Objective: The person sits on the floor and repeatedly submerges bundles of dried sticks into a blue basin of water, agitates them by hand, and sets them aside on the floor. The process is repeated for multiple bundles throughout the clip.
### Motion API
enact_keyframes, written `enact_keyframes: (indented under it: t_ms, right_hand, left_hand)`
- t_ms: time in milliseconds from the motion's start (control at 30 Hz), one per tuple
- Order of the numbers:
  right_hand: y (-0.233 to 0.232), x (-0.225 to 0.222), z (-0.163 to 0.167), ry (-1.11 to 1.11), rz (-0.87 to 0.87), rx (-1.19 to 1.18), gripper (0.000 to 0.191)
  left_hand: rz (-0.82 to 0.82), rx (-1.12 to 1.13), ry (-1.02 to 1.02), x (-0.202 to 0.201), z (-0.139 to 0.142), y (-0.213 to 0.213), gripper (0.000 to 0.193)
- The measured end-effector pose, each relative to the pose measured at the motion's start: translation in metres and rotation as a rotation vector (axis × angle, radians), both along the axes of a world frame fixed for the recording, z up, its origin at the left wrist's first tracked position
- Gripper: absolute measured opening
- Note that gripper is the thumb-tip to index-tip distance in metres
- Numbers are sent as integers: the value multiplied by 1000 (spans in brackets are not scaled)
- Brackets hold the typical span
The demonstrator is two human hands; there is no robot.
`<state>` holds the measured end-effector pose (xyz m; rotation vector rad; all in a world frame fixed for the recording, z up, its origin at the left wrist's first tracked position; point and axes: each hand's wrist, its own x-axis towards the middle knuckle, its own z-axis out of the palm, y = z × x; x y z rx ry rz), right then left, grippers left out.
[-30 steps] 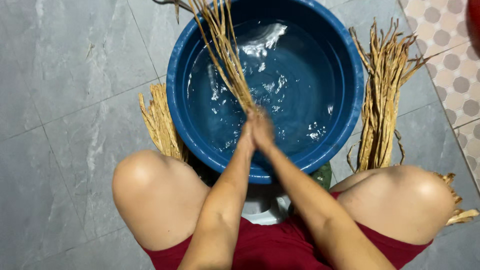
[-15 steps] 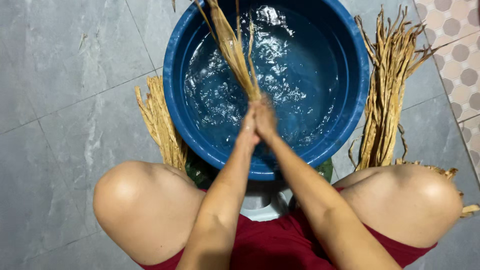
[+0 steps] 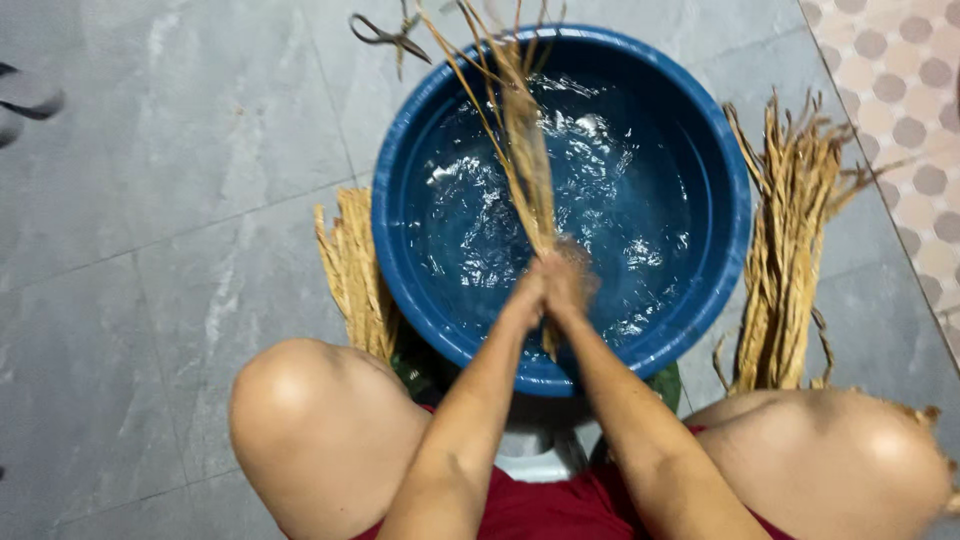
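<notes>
Rinsing step: left hand [image 3: 527, 297] and right hand [image 3: 566, 290] pressed together around straw bundle [image 3: 526, 165], upright over blue basin [image 3: 735, 250] near its near rim; next likely needs firm rubbing grip.

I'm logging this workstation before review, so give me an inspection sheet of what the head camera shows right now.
Surface: grey tiled floor, patterned tiles at the far right.
Job's things: blue basin holding rippling water; bundle of straw-coloured fibres held over it.
Clutter: fibre pile left of basin; larger fibre pile right of basin; scissors beyond the rim; dark sandal at the left edge.
Grippers: left hand and right hand pressed together, gripping the bundle; blurred.
Cables: nothing seen.
Surroundings: the person's bare knees and red shorts.
</notes>
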<state>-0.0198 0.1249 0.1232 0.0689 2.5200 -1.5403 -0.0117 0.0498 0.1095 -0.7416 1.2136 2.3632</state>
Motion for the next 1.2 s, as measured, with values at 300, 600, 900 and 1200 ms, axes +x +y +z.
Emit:
enact_keyframes:
  t_ms: [300,600,900,1200]
  right_hand:
    - [40,-58,10,-574,-351,-686,53]
    - [40,-36,-10,-543,-349,-179,37]
    - [-54,-19,39,113,-36,15,57]
    - [0,-45,18,246,-167,275,57]
  left_hand:
    - [-585,-1145,105,1,32,-11,33]
    - [-1137,-635,500,22,9,-11,39]
    - [117,454,52,-52,34,-47,47]
    - [-6,348,-41,-30,38,5,43]
